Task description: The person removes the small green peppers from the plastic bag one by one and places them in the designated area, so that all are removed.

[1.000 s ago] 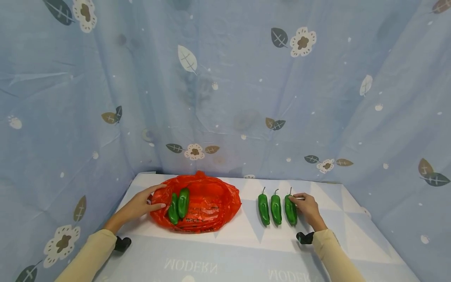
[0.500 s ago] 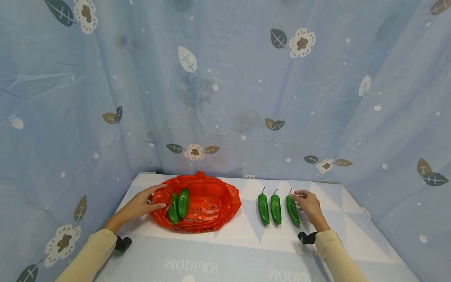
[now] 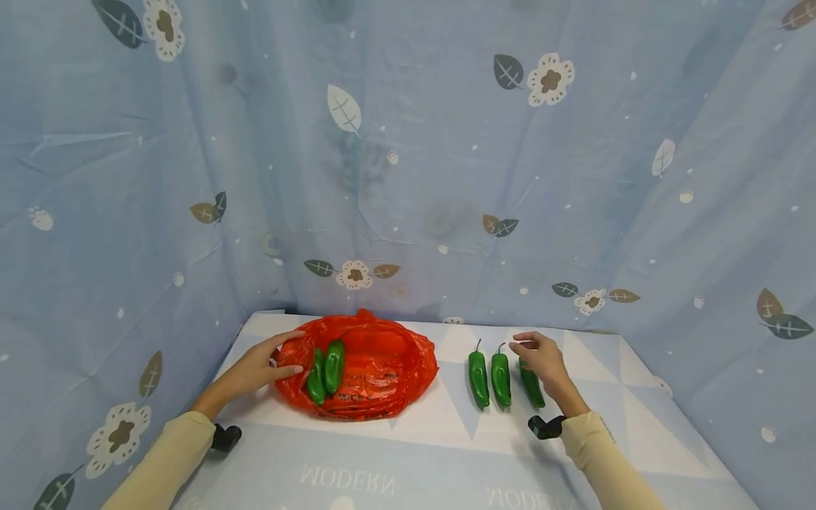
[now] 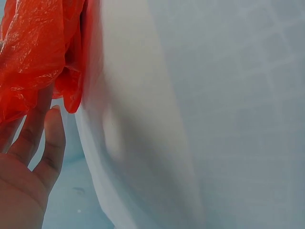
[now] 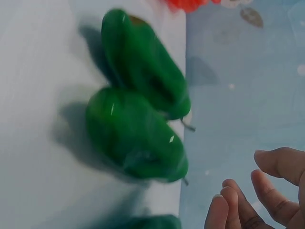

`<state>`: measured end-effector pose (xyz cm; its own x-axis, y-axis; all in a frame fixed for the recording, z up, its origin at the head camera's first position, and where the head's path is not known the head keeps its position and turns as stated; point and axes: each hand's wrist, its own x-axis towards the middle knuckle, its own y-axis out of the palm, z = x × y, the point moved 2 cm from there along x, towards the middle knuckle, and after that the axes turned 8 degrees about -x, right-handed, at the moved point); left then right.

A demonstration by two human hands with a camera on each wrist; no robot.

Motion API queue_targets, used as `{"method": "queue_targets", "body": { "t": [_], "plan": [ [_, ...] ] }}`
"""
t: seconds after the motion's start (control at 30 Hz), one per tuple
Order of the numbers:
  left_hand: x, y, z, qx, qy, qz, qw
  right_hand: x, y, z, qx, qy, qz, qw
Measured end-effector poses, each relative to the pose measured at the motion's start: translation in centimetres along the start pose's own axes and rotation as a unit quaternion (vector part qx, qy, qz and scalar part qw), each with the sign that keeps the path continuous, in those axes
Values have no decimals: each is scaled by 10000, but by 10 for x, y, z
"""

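A red plastic bag (image 3: 408,368) lies with its mouth spread at the left of the table, two green peppers (image 3: 334,367) side by side on its left part. At the bag's left edge is my left hand (image 3: 258,365), thumb and fingers spread apart against the plastic; the left wrist view shows long, loose fingers (image 4: 55,138), some partly hidden by the bag. To the right, three green peppers stand in a row: left (image 3: 478,379), middle (image 3: 501,379) and right (image 3: 531,386). My right hand (image 3: 545,361) hovers over the right pepper's stem end, hiding it, fingers loosely bent and holding nothing.
A patterned cloth covers the table (image 3: 357,460). Blue curtains (image 3: 433,177) printed with flowers and leaves rise behind it and on both sides. Black wrist mounts (image 3: 226,438) show at both sleeves.
The right pepper has slanted, its lower tip shifting right, and my right hand has come off it, moving up and left toward the middle pepper's stem. My left hand and the bag stay put.
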<state>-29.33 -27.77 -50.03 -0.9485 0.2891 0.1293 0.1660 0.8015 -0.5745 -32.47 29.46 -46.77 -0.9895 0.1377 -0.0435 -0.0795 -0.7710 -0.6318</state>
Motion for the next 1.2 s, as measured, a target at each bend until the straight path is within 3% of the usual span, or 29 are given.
{"method": "queue_targets", "body": {
  "t": [0.67, 1.2],
  "plan": [
    [1, -1, -2, -18, -27, -41, 10000, -13, 43, 40, 200, -711, 465, 9962],
    [6, -1, -6, 125, 64, 6, 9999, -25, 78, 70, 325, -945, 701, 9925]
  ]
}}
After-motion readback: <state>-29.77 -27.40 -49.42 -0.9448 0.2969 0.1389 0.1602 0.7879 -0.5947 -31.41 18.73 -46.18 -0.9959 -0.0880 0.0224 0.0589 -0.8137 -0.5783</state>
